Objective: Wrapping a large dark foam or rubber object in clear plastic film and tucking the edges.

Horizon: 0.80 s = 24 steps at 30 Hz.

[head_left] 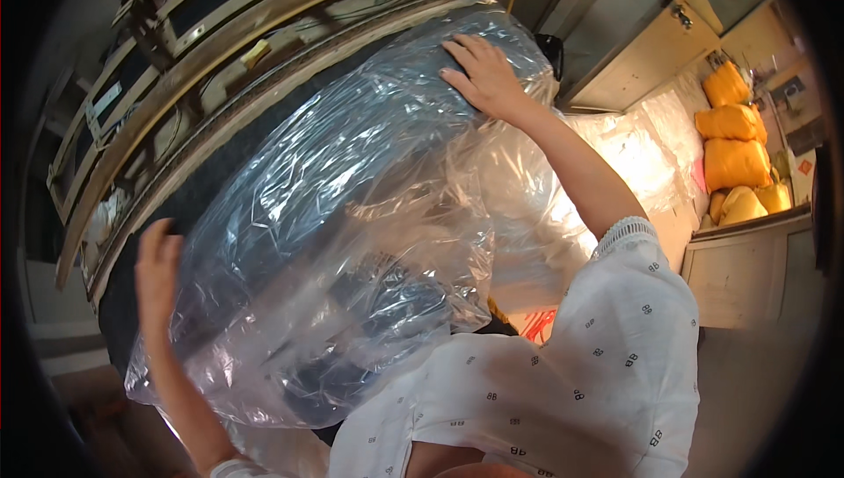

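A large clear plastic sheet [308,161], crinkled and shiny, lies spread over a dark work surface and drapes toward my body. My right hand [482,78] rests flat on its far right part, fingers spread. At the left end, my left hand [158,267] is held beside the sheet's left edge, over the dark surface [120,306]. Its fingers are loosely bent and a little blurred, and I see nothing in them. Whether this hand touches the plastic is unclear.
Along the far side runs a long curved rail [167,139] of a machine, with a dark metal bracket [145,25] on it. More pale plastic [607,161] is heaped at the right. Several orange-yellow bundles [737,164] are stacked beyond, near a cabinet door [642,43].
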Each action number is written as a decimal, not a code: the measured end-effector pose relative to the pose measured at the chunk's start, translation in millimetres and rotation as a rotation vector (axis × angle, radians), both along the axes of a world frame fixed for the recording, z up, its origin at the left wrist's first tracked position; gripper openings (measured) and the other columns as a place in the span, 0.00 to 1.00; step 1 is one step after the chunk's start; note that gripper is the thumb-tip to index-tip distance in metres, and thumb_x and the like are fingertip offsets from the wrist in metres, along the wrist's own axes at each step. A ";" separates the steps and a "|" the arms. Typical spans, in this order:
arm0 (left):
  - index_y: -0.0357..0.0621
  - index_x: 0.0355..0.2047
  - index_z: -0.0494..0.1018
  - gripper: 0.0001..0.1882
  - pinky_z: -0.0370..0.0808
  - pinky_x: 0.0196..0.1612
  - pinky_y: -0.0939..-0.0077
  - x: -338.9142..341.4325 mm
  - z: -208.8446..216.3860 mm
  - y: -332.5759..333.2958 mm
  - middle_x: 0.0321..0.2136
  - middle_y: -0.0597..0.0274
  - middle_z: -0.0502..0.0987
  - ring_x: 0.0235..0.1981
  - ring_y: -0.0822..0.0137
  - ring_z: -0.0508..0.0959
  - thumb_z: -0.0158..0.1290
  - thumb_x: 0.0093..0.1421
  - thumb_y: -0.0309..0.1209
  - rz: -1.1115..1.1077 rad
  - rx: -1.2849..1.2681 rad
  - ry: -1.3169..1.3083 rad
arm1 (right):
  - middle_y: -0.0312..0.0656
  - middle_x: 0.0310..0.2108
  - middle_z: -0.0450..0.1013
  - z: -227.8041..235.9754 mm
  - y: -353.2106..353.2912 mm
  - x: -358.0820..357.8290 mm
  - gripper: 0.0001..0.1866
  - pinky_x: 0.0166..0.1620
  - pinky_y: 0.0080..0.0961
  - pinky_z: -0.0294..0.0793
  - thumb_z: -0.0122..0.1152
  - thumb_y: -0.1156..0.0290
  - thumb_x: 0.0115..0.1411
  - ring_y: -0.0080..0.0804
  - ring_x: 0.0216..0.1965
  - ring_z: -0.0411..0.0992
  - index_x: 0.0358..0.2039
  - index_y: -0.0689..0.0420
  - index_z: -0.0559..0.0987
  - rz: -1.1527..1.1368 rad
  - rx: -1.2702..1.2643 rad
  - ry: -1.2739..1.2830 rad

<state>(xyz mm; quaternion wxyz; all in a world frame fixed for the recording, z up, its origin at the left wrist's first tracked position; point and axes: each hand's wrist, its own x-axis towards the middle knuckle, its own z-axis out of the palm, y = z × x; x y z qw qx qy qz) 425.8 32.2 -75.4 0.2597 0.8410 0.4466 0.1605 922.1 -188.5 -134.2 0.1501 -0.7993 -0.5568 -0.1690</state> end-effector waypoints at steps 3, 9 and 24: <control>0.39 0.38 0.68 0.10 0.65 0.48 0.72 47.1 -23.2 -36.3 0.46 0.53 0.70 0.47 0.60 0.71 0.48 0.60 0.32 -0.118 0.497 0.072 | 0.51 0.58 0.56 9.3 1.8 8.7 0.35 0.59 0.50 0.47 0.42 0.45 0.59 0.48 0.61 0.50 0.57 0.60 0.60 -0.135 -0.006 0.119; 0.39 0.29 0.65 0.06 0.60 0.26 0.84 45.8 -32.1 -52.0 0.20 0.67 0.61 0.23 0.77 0.59 0.51 0.58 0.26 -0.029 0.275 -0.398 | 0.50 0.60 0.53 -6.7 20.8 71.2 0.35 0.60 0.46 0.47 0.40 0.45 0.59 0.43 0.62 0.48 0.57 0.61 0.60 -0.187 -0.002 0.092; 0.38 0.25 0.74 0.01 0.62 0.20 0.74 -206.7 -3.2 -206.6 0.21 0.59 0.72 0.19 0.67 0.65 0.55 0.52 0.21 0.322 0.800 0.139 | 0.50 0.53 0.64 2.5 40.4 -88.8 0.26 0.57 0.33 0.58 0.47 0.55 0.59 0.45 0.56 0.59 0.50 0.64 0.68 0.495 0.123 0.063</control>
